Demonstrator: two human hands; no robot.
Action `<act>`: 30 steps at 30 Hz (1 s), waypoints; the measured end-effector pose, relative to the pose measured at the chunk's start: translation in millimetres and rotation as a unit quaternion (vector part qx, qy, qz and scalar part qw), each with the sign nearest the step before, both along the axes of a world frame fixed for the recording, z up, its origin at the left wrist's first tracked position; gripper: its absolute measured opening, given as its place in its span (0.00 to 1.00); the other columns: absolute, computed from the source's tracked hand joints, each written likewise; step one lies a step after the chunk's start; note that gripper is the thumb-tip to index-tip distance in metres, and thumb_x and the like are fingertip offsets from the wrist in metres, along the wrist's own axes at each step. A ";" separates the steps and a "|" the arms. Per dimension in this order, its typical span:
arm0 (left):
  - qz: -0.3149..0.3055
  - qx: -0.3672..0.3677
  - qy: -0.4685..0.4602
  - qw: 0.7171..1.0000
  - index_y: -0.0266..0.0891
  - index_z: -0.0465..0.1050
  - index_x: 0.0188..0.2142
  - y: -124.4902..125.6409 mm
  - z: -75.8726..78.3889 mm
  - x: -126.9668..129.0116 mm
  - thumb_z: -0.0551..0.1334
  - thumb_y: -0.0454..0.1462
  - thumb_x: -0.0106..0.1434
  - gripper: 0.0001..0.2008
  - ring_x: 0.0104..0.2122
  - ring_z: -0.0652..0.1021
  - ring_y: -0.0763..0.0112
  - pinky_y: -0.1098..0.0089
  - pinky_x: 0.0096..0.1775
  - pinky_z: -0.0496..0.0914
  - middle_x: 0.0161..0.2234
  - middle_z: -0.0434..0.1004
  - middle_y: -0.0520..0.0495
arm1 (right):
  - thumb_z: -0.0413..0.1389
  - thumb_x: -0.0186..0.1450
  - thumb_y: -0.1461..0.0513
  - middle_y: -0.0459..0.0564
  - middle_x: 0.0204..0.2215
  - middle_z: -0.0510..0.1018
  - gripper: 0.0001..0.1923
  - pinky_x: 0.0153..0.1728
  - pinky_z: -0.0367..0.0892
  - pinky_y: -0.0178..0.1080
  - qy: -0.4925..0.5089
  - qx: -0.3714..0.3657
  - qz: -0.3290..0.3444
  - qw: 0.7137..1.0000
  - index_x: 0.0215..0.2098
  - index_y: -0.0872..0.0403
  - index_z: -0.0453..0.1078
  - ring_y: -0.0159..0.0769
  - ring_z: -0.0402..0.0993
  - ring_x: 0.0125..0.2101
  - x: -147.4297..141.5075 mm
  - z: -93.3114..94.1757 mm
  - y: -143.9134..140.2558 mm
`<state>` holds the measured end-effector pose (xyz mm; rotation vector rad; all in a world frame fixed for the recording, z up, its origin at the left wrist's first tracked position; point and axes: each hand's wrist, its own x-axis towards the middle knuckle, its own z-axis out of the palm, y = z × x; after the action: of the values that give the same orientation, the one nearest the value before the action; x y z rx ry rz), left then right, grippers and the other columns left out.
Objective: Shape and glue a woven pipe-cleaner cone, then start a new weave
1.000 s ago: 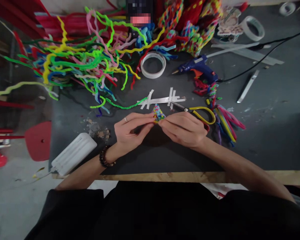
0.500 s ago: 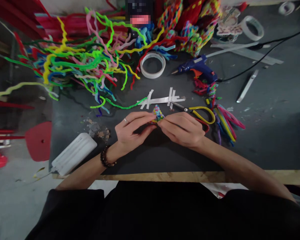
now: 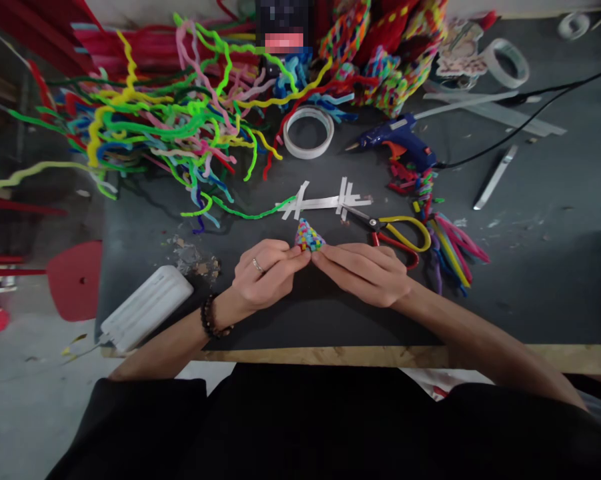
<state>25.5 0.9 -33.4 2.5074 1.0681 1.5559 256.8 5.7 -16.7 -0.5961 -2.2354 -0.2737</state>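
Note:
Between both hands, over the near middle of the table, is a small multicoloured woven cone (image 3: 309,236) that looks made of pipe cleaners, its tip pointing away from me. My left hand (image 3: 266,272), with a ring on one finger, pinches its lower left edge. My right hand (image 3: 363,272) pinches the lower right edge, fingertips close to the left ones. Just beyond the cone, white tape strips (image 3: 323,202) lie on the table with a green pipe cleaner (image 3: 253,215) at their left end. Scissors (image 3: 405,233) with yellow and red handles lie beside my right hand.
A tangled heap of pipe cleaners (image 3: 170,120) fills the back left. Behind the tape strips are a tape roll (image 3: 309,133) and a blue glue gun (image 3: 400,137) with a black cord. A white power bank (image 3: 147,308) lies front left, and metal tweezers (image 3: 495,177) lie right.
The cone has turned in my fingers and shows more of its woven side. Both hands have come slightly nearer my body, and more of the scissors' red handle shows.

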 end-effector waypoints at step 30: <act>-0.094 -0.436 -0.167 0.880 0.42 0.86 0.40 19.6 10.6 -7.3 0.72 0.39 0.66 0.05 0.34 0.85 0.73 0.73 0.35 0.81 0.39 0.87 0.47 | 0.65 0.69 0.64 0.47 0.37 0.88 0.06 0.39 0.81 0.35 0.167 -0.329 -0.055 0.928 0.42 0.50 0.84 0.32 0.85 0.36 -12.4 -2.7 8.7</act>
<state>18.3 20.4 -22.8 1.6084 1.0858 1.0394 244.4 14.4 -19.3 -1.0348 -1.9317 0.5186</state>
